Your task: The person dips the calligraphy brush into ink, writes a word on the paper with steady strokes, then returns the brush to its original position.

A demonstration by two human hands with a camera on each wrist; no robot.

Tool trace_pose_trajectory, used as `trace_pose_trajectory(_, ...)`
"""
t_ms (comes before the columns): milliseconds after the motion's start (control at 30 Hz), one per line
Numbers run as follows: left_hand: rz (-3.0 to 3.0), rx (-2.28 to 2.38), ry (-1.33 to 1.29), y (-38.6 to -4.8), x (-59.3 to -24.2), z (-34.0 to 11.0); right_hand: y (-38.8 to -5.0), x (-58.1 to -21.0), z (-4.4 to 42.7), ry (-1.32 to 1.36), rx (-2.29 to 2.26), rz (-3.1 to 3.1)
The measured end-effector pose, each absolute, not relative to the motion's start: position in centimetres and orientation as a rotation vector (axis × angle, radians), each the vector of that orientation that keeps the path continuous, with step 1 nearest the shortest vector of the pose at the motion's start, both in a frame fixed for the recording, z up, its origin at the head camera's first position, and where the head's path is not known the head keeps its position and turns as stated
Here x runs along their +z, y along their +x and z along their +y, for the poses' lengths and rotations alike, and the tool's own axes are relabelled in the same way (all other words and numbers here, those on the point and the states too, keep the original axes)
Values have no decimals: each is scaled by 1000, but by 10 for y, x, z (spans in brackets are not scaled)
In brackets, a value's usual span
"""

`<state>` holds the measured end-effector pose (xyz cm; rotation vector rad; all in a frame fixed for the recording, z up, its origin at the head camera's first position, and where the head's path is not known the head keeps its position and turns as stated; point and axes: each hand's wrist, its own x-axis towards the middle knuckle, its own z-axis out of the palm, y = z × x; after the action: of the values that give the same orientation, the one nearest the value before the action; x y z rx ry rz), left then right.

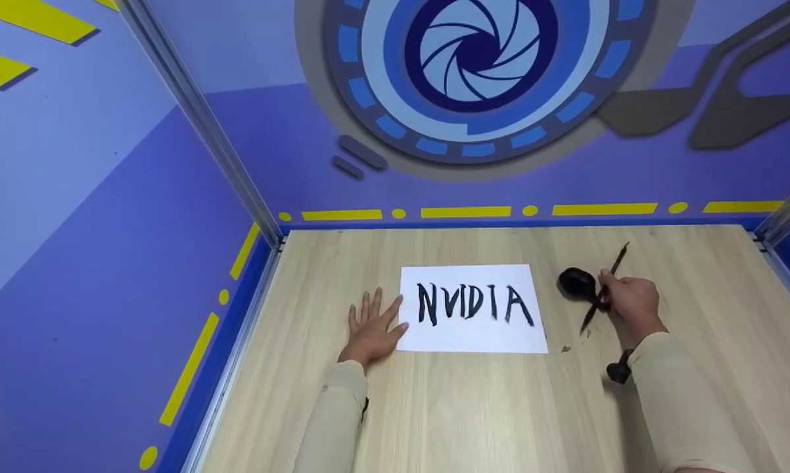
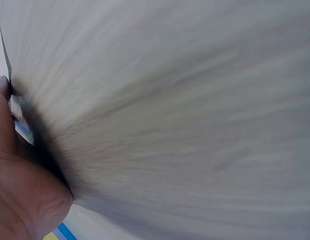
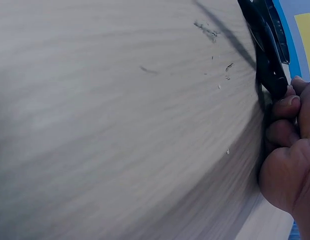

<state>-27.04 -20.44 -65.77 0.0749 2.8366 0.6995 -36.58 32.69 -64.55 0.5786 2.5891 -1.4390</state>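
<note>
A white sheet of paper [image 1: 467,340] lies on the table with "NVIDIA" in black brush strokes. My left hand [image 1: 371,336] rests beside it, fingers spread, with the thumb and forefinger at its left edge. To the right of the paper, my right hand [image 1: 635,302] pinches a slim dark writing brush [image 1: 619,261] around its middle. The brush slants, its dark pointed lower end towards me. Next to that hand sits a rounded black dish-like object [image 1: 576,284], partly behind the brush. In the right wrist view, curled fingers [image 3: 284,132] stand against dark shapes.
The wooden table [image 1: 461,414] carries small dark flakes [image 1: 566,349] and smudges below the brush. A blue-purple wall [image 1: 263,144] with yellow marks borders the back, and another panel [image 1: 125,263] stands along the left. A black wrist device [image 1: 619,372] sticks out by the right sleeve.
</note>
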Motion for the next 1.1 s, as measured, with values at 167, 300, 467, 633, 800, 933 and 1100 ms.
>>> trace_pose_trajectory(167,2841,699,81,-270,-659,-204,-366,-647,328,593,-1447,2585)
trace_pose_trajectory(300,2841,684,82,-270,-661,-203,-364,-647,329,587,-1435,2602)
trace_pose_trajectory(467,2829,677,72,-270,-661,-203,-362,-648,328,551,-1433,2633)
trace_pose_trajectory(633,2828,677,68,-270,-660,-203,-362,-650,329,553,-1446,2623)
trace_pose_trajectory(800,2837,683,55,-270,-658,-202,-365,-650,330,532,-1424,2648)
trace_pose_trajectory(933,2830,658,44,-270,-658,-203,-368,-649,331,530,-1406,2657)
trace_pose_trajectory(1100,2818,663,42,-272,-658,-202,-369,-649,332,550,-1385,2648)
